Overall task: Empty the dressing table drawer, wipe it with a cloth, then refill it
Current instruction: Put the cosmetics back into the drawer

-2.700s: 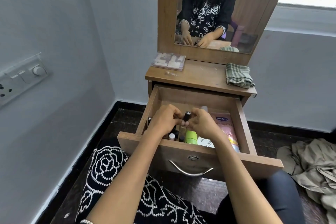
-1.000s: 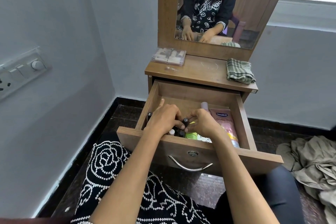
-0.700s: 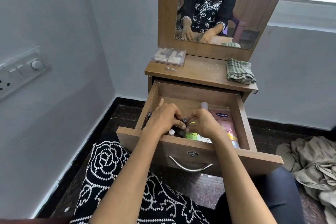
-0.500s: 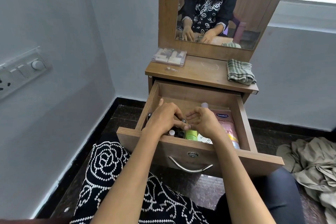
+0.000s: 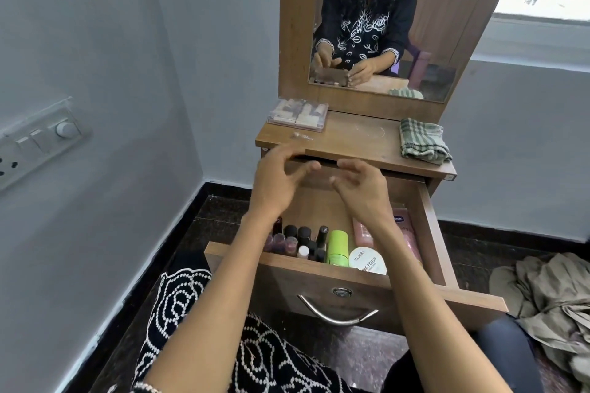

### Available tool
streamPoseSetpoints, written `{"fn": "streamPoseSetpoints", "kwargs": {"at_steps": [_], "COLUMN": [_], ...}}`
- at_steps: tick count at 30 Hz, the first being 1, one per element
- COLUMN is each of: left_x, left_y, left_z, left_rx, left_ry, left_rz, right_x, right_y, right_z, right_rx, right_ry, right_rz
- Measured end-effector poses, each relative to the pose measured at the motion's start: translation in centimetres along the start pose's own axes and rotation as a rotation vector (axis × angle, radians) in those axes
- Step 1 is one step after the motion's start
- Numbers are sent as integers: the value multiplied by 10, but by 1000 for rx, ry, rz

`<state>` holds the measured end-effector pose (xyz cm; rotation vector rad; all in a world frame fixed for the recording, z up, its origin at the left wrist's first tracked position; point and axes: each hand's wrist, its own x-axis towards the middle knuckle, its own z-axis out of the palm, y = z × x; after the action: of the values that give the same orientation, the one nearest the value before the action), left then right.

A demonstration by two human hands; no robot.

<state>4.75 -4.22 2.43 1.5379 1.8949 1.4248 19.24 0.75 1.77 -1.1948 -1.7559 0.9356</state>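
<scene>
Wooden drawer of the dressing table stands pulled out, its front with a curved metal handle and a round lock nearest the person. Contents are packed along the inside of the drawer front: a cluster of small dark-capped bottles at the drawer's left, a green tube beside them, a white round tub marked as nail polish remover next to the tube, and a pink tube lying toward the drawer's right side, partly hidden by the right forearm. The rear half of the drawer floor is bare wood.

Both hands are raised above the rear of the drawer, level with the tabletop edge, and blurred. Left hand has its fingers spread and loosely curved, holding nothing that can be made out. Right hand is likewise loosely spread with fingers curled toward the left hand, nothing in it. The two hands are close together but apart.

On the tabletop behind the drawer, a folded green checked cloth lies at the right end and a clear plastic case at the left end, against the mirror frame. The mirror shows the seated person. A heap of beige fabric lies on the floor to the drawer's right.
</scene>
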Motion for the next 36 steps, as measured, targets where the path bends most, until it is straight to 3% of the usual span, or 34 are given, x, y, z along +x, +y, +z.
{"fn": "streamPoseSetpoints", "kwargs": {"at_steps": [5,15,25,36], "left_x": [62,125,128,128], "left_y": [-6,-38,-47,-43], "left_z": [-12,-4,6,2], "left_rx": [59,107,278,-80], "left_ry": [128,-15,93,200], "left_rz": [1,-273,-229,-349], "right_x": [44,109,124,124], "right_y": [-27,-36,-22,-27], "right_z": [13,46,66,60], "right_rx": [-4,-138,-394,-91], "right_ry": [42,-27,66,161], "right_rz": [-21,38,135,213]}}
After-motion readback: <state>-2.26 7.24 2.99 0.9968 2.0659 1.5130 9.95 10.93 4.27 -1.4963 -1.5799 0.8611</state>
